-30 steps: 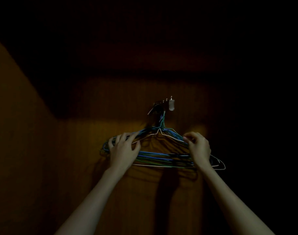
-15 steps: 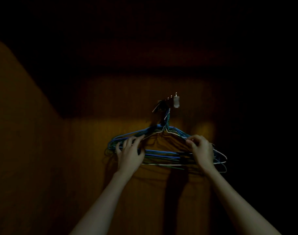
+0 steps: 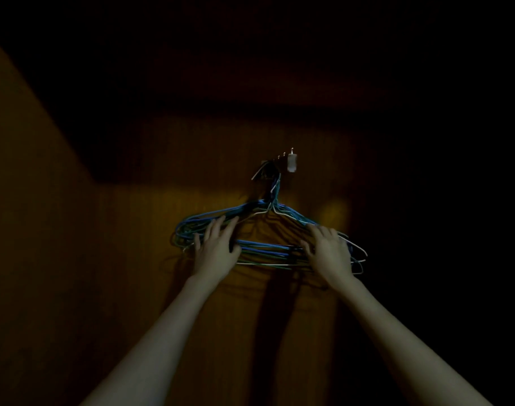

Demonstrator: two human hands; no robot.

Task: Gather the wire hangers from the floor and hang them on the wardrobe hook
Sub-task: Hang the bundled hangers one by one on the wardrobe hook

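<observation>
A bundle of several wire hangers, blue, green and white, hangs by its necks from the small wardrobe hook on the brown wooden back panel. My left hand lies over the bundle's left shoulder with its fingers spread and nearly straight. My right hand lies over the right shoulder, fingers extended against the wires. Neither hand curls round a wire. The right ends of the hangers stick out past my right hand.
A white block sits at the right end of the hook rail. The wooden side wall of the wardrobe stands at the left. The space above and to the right is dark.
Both hands have loosened their grip on the hanger shoulders and now lie flat with straight fingers. The bundle stays hung on the hook, and the view has shifted a little.
</observation>
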